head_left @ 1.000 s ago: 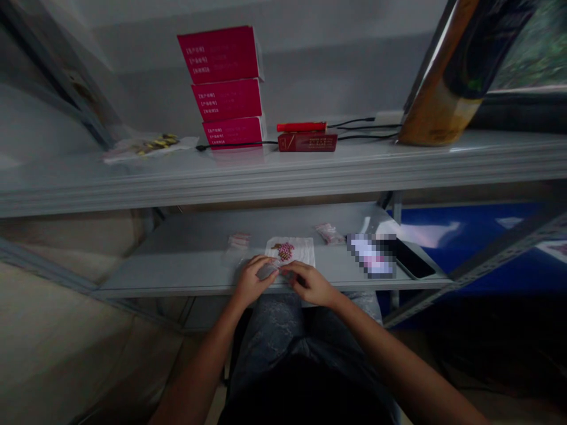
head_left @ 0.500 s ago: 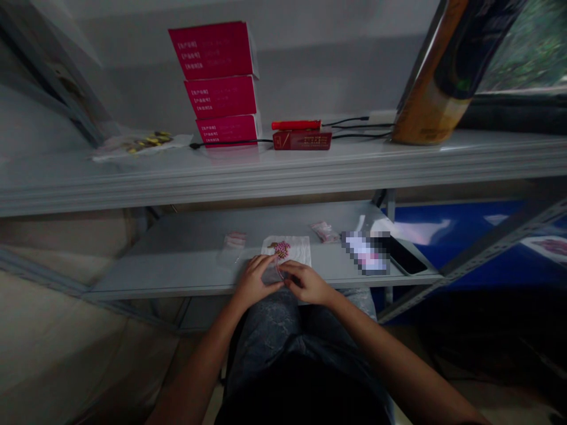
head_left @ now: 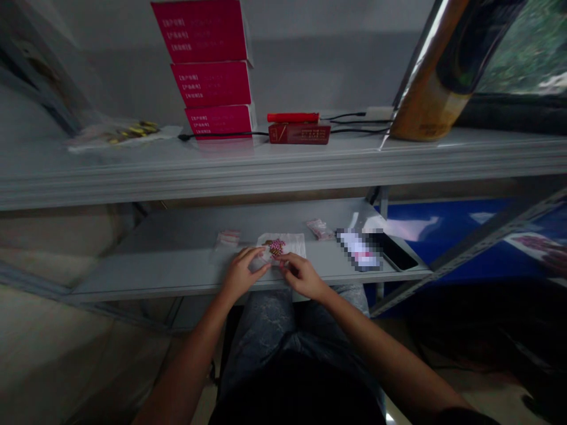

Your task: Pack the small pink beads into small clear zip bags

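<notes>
Storeroom-like corner: grey metal shelving (head_left: 283,171), stacked magenta cartons (head_left: 208,65)

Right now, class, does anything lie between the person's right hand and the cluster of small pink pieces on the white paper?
Nothing visible does. The right hand is at the near edge of the white paper, close beside the cluster of small pink pieces. Only paper shows between them.

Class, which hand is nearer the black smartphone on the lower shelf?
Right. The right hand is to the left of the smartphone and closer to it; the left hand lies farther left, past the right hand.
</notes>
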{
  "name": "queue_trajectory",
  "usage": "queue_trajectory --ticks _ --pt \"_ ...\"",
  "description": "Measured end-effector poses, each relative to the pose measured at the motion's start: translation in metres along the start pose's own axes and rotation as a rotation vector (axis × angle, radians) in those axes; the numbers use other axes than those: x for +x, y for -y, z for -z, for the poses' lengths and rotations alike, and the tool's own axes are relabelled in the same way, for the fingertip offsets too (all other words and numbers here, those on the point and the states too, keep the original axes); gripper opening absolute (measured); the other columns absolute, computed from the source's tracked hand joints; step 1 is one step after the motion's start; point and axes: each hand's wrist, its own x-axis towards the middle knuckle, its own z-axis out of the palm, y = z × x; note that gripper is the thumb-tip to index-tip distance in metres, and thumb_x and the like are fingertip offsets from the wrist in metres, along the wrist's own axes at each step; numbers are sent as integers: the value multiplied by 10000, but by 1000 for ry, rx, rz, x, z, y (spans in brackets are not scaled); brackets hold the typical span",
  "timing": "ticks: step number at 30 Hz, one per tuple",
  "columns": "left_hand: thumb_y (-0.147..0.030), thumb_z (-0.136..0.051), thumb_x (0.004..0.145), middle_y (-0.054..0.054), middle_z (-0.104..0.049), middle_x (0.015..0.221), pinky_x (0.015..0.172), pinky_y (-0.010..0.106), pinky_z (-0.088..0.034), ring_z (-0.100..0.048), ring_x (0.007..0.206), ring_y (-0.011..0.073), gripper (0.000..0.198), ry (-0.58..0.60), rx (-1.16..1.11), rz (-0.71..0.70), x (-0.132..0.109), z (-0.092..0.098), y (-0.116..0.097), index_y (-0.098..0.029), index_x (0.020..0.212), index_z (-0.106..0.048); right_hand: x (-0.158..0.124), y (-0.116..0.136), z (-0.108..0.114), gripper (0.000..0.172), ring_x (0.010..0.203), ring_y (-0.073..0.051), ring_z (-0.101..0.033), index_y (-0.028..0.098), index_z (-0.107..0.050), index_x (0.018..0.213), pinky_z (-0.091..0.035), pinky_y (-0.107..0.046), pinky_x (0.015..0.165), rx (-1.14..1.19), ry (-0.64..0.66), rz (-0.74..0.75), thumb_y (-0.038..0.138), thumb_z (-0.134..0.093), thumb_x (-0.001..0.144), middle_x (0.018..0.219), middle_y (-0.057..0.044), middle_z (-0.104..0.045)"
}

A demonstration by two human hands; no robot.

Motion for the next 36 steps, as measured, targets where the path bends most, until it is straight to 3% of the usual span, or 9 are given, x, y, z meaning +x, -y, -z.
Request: queue_trajectory --ticks 5,9,14,20,26,29,31,34,36 --pt "-340 -724 920 75 -700 1202 994 418 -545 -668 1127 259 378 -15 52 75 10 -4 14 -271 1280 -631 26 -18 17 231 667 -149 -605 166 -705 1101 -472 -256 641 -127 -143 -209 215 -529 960 950 -65 -748" --pt "-355 -737 911 67 -693 1183 989 415 -540 -662 1118 261 403 44 77 90 9 -6 14 -280 1289 -619 53 -28 34 177 848 -200 -674 144 -736 1054 -480 -276 772 -520 5 -262 185 -629 920 1043 -125 -751" --pt "-341 -765 895 69 -694 1174 1004 434 -528 -651 1126 275 450 81 125 100 6 -4 9 -263 1309 -607 71 -29 28 182 868 -213 -694 155 -760 1006 -462 -263 741 -750 151 -326 285 -640 965 1058 -142 -760" --pt "-357 -773 893 75 -698 1193 1002 443 -525 -645 1142 289 460 82 160 83 5 -6 11 -252 1306 -599 71 -36 30 153 828 -206 -691 165 -771 948 -463 -267 731 -690 108 -332 260 -653 931 986 -117 -777" --pt "-351 -778 890 77 -704 1178 972 433 -538 -657 1110 282 468 74 151 70 4 -5 9 -247 1307 -594 73 -33 29 225 769 -199 -695 163 -731 846 -506 -281 731 -230 -190 -356 273 -548 918 832 -68 -764" --pt "-340 -788 879 92 -707 1194 978 444 -539 -661 1122 293 464 63 157 72 5 -4 8 -235 1292 -605 76 -21 16 240 744 -186 -698 163 -749 830 -511 -267 714 -75 -24 -299 291 -564 912 808 -56 -769" --pt "-333 -792 873 98 -710 1199 977 449 -542 -666 1123 297 462 51 153 73 5 -4 8 -231 1286 -611 76 -13 12 234 733 -178 -699 164 -767 855 -507 -258 704 -78 43 -262 276 -570 916 813 -53 -776" --pt "-334 -788 875 89 -716 1172 957 438 -553 -676 1097 287 456 49 129 76 4 -5 9 -239 1287 -614 72 -10 19 217 755 -187 -704 163 -775 899 -496 -263 713 -270 -81 -263 224 -567 916 845 -67 -782" --pt "-342 -777 885 85 -714 1173 963 439 -553 -675 1102 283 452 53 118 74 3 -5 10 -241 1293 -611 67 -12 28 195 768 -199 -708 162 -781 933 -493 -272 721 -417 -63 -279 201 -592 903 883 -83 -790"
